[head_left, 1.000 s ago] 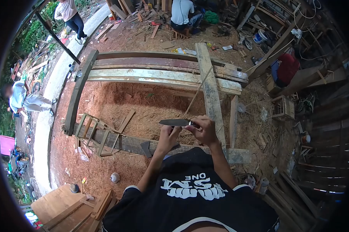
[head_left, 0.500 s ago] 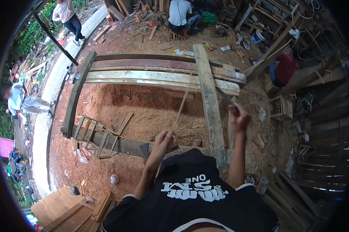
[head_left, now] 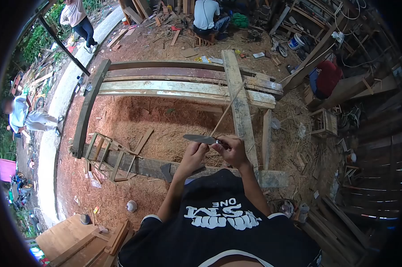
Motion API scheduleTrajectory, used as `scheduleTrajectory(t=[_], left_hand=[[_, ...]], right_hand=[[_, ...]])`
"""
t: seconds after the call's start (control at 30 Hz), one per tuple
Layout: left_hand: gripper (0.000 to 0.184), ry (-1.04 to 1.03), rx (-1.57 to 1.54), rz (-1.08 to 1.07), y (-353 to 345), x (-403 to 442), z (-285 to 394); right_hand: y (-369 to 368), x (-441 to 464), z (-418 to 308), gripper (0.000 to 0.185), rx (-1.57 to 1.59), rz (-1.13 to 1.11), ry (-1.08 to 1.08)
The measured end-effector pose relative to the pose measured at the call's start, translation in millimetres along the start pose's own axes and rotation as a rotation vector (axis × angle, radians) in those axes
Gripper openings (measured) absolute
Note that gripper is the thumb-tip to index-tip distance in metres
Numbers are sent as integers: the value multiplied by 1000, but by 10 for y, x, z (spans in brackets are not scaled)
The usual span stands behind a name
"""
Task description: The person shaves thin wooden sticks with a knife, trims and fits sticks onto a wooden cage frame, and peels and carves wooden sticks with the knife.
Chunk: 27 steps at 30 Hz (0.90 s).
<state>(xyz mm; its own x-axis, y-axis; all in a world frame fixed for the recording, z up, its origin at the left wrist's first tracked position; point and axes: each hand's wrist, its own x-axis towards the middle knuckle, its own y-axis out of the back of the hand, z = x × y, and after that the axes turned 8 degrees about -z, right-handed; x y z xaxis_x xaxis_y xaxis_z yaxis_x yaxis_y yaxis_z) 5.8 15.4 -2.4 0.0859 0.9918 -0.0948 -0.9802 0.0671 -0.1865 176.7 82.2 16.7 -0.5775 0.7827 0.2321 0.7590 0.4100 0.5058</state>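
Observation:
My right hand [head_left: 232,150] is closed around the handle of a knife [head_left: 197,138], its broad grey blade pointing left. The blade lies across a thin strip of wood [head_left: 227,109], near the strip's lower end. My left hand [head_left: 193,156] is closed on that lower end, just under the blade. From the hands the strip slants up and right, its far end over a wide upright plank [head_left: 238,95]. The two hands are almost touching in front of my chest. My fingers hide the knife handle and the gripped part of the strip.
Long boards [head_left: 165,86] lie across a timber frame, with a dark beam [head_left: 143,167] nearest me. A small slatted wooden piece [head_left: 107,155] leans on that beam. Wood shavings cover the ground. A seated person [head_left: 206,18] works at the back; another in red [head_left: 328,78] is at right.
My right hand has brought the knife in from the right to the strip beside my left hand. The strip now tilts further right, and my left hand has shifted slightly right.

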Motion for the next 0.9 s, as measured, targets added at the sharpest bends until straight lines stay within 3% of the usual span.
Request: scheduleTrajectory(t=[0.13,0.33,0.53,0.63,0.77,0.8,0.83,0.9], left_hand=[[23,-24,218,-20,-1,-74,141],[22,128,72,-58,44,-135,68],[22,3,193,7,-2,-138,-46],[20,138,-65,-11,-9,-128,17],[19,170,-185,-39,17,-172,145],[19,208,-217,-43,76,-286,282],[20,239,-249,-44,140,-362,353],[20,298,-336,-75,251,-576,250]], right_hand=[[40,-6,51,37,-79,-3,80],[37,-33,160,39,-204,36,166],[73,-12,201,41,-276,70,213],[60,3,217,39,-319,77,189],[88,23,229,34,-324,87,135],[157,39,515,28,-353,339,223],[428,-17,642,27,-229,372,-50],[1045,-254,940,32,-350,461,-417]])
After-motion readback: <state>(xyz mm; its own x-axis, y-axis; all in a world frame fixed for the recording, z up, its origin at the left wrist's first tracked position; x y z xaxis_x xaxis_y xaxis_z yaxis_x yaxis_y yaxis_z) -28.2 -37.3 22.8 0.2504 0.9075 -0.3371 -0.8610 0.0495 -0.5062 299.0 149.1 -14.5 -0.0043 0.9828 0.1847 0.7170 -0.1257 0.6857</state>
